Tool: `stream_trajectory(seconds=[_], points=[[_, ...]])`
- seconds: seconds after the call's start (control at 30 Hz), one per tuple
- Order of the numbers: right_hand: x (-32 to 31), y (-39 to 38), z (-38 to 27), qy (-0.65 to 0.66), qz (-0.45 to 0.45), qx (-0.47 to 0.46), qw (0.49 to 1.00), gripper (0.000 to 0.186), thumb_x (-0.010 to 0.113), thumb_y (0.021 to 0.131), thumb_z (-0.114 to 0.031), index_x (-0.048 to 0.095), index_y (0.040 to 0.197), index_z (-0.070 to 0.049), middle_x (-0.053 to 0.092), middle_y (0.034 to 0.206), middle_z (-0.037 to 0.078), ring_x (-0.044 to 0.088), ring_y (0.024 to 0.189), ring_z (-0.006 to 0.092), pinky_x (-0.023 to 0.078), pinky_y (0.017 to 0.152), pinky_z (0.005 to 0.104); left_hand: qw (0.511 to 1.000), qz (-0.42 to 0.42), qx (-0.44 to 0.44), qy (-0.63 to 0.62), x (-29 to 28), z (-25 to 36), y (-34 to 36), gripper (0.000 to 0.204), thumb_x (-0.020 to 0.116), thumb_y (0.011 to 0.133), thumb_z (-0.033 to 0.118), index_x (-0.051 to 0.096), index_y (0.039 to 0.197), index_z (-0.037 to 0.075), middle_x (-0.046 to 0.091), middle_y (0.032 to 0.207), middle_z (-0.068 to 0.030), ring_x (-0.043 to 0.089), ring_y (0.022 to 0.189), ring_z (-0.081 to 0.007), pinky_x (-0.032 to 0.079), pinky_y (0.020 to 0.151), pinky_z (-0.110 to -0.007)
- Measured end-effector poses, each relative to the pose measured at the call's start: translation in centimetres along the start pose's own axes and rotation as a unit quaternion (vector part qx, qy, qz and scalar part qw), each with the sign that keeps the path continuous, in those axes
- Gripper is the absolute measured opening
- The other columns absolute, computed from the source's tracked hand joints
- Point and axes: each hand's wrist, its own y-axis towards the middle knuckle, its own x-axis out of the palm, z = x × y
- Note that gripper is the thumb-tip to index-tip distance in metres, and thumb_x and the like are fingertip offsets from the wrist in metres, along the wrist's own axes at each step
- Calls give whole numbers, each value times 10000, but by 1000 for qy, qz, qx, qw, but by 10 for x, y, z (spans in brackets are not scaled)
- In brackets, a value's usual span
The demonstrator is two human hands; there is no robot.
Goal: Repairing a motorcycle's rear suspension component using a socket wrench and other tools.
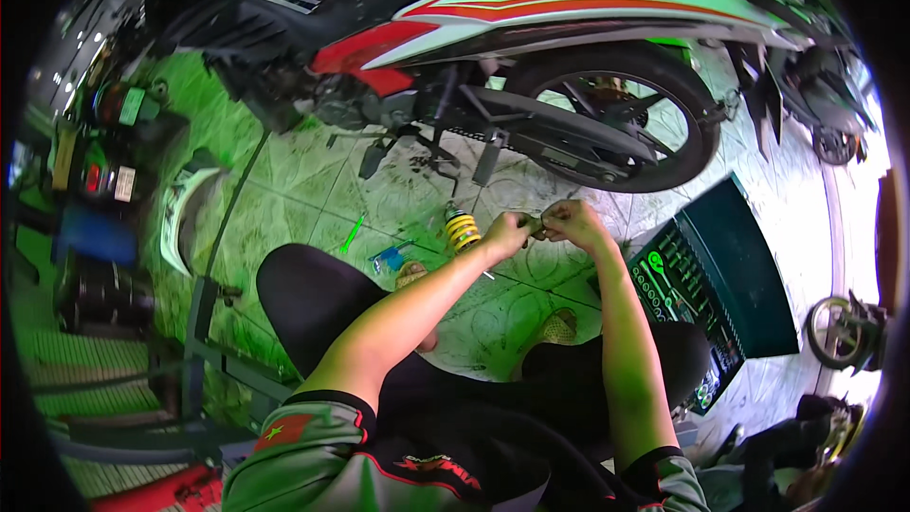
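Observation:
My left hand (510, 237) and my right hand (572, 222) meet over the tiled floor, both closed on a small dark part (536, 228) whose shape I cannot make out. Just left of my left hand, a yellow-spring shock absorber (461, 229) lies on the floor, partly hidden by my arm. A thin wrench (352, 232) with a bright look and some small blue items (387, 256) lie further left, near my sandaled foot. An open dark toolbox (744, 280) with sockets and tools stands to the right of my right forearm.
A white, red and black motorbike (569, 9) with its rear wheel (697, 133) spans the area ahead. A loose white curved panel (175, 237), metal frames (204, 322) and dark boxes (104, 180) are at left. Other motorbikes (829, 100) stand at right.

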Motion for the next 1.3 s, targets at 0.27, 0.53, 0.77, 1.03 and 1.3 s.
stream_trajectory(seconds=[0.27, 0.53, 0.77, 1.03, 1.3], points=[[30, -40, -55, 306, -208, 10, 929, 248, 690, 970, -203, 635, 1112, -8, 691, 967, 94, 707, 814, 197, 616, 762, 337, 984, 70, 95, 132, -48, 122, -113, 284, 690, 954, 299, 678, 869, 29, 682, 717, -60, 580, 598, -104, 451, 559, -301], [106, -94, -97, 426, -275, -57, 860, 196, 667, 985, -184, 616, 1091, -27, 678, 945, 84, 675, 821, 168, 574, 740, 312, 923, 31, 311, 226, -99, 191, -186, 274, 748, 912, 294, 639, 834, 54, 647, 715, -84, 610, 587, -210, 460, 550, -344], [186, -33, -26, 101, -68, -59, 991, 205, 668, 987, -192, 622, 1086, -19, 680, 855, 78, 640, 693, 137, 530, 621, 291, 913, -163, 342, 152, -129, 189, -222, 275, 671, 955, 298, 600, 862, 49, 609, 723, -90, 639, 610, -273, 506, 552, -399], [292, 203, 37, -82, 202, 45, 975, 288, 731, 862, -253, 660, 988, -4, 721, 844, 126, 682, 676, 197, 553, 622, 361, 876, -235, 319, 275, -138, 165, -226, 254, 574, 977, 270, 601, 976, 17, 642, 764, -126, 689, 689, -291, 575, 591, -398], [327, 355, 81, -330, 257, -66, 906, 226, 709, 800, -224, 645, 931, -51, 712, 851, 186, 699, 843, 373, 567, 713, 465, 942, -73, 221, 242, -188, 148, -205, 202, 590, 876, 208, 674, 961, 45, 675, 788, -104, 704, 818, -281, 582, 711, -365]])
